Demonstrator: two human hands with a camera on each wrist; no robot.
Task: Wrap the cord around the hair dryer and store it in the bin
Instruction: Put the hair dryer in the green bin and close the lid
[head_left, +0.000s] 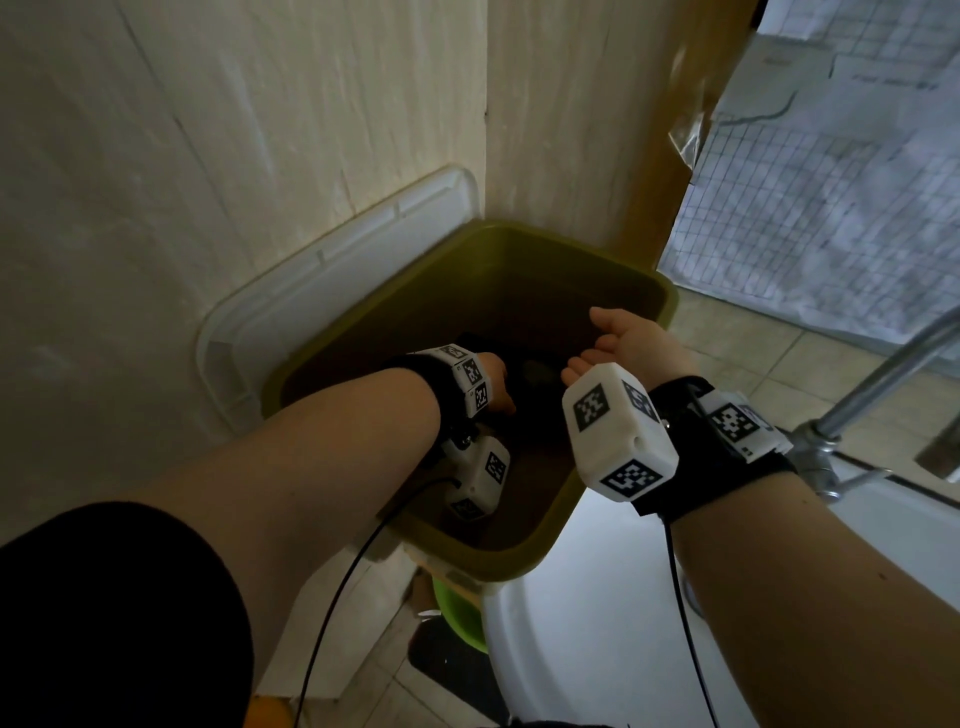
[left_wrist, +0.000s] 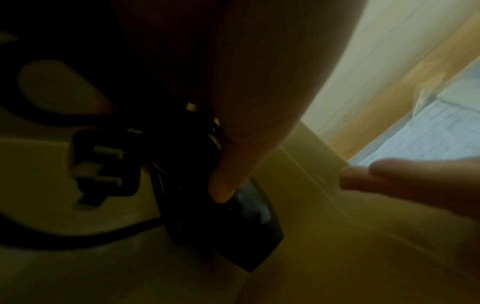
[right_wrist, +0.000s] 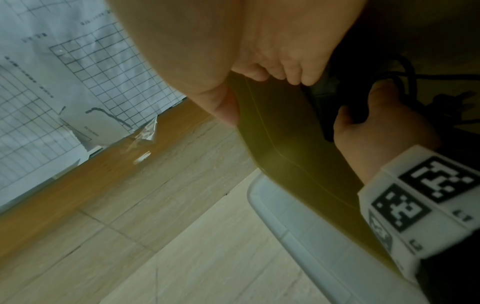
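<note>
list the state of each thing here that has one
hair dryer: down inside the bin, held by the left hand
cord: loose loops on the bin floor, plug unplugged
bin: open, no lid on it
lid: off, leaning on the wall behind the bin
left hand: gripping the dryer
right hand: open, empty, over the bin

a white lid (head_left: 332, 270) leans against the wall (head_left: 208, 130), gridded paper (head_left: 831, 182) hangs behind.

walls: pale streaked panels (head_left: 208, 130) meeting in a corner | frame: wooden post (head_left: 670, 156) | window: grid-printed sheet (head_left: 841, 197) | floor: beige tiles (head_left: 737, 358) | light: dim
</note>
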